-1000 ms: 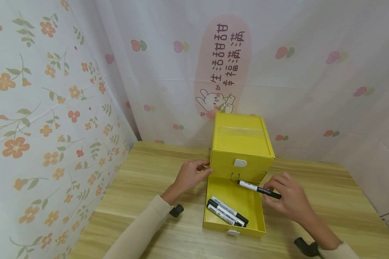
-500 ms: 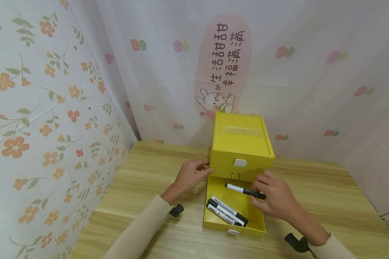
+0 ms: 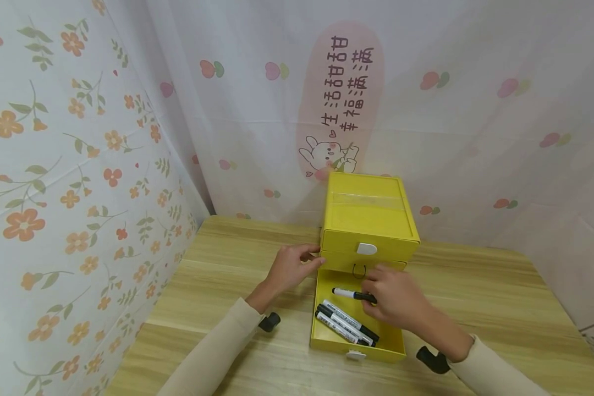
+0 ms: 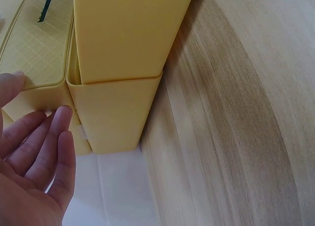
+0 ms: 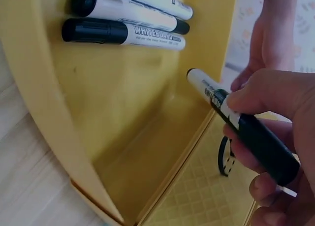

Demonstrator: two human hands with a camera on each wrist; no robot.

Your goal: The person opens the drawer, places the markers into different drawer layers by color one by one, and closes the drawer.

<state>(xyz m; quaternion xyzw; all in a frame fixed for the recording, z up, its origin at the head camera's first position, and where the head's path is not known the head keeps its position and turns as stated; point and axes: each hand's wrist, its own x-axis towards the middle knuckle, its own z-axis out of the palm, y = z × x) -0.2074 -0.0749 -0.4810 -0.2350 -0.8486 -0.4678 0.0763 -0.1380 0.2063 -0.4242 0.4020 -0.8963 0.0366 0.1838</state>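
Note:
My right hand (image 3: 396,297) pinches a white-and-black whiteboard marker (image 3: 344,293) above the pulled-out bottom drawer (image 3: 358,353) of a small yellow drawer cabinet (image 3: 371,214). In the right wrist view, thumb and fingers close on the marker's dark end (image 5: 266,149), and its white end points over the drawer. Three more whiteboard markers (image 3: 346,324) lie side by side near the drawer's front. At the cabinet's left front corner is my left hand (image 3: 292,269). Its thumb touches the front face and its relaxed fingers (image 4: 44,147) are at the side wall, as the left wrist view shows.
The cabinet stands on a wood-grain table (image 3: 237,253) before a printed curtain (image 3: 257,110). A dark loop pull (image 3: 359,271) hangs on the middle drawer, and a white tab (image 3: 367,249) is on the top one. A flowered curtain (image 3: 79,220) borders the left side.
My right hand has moved left with the marker, from the drawer's right side to over the drawer. My left hand and the cabinet have stayed still.

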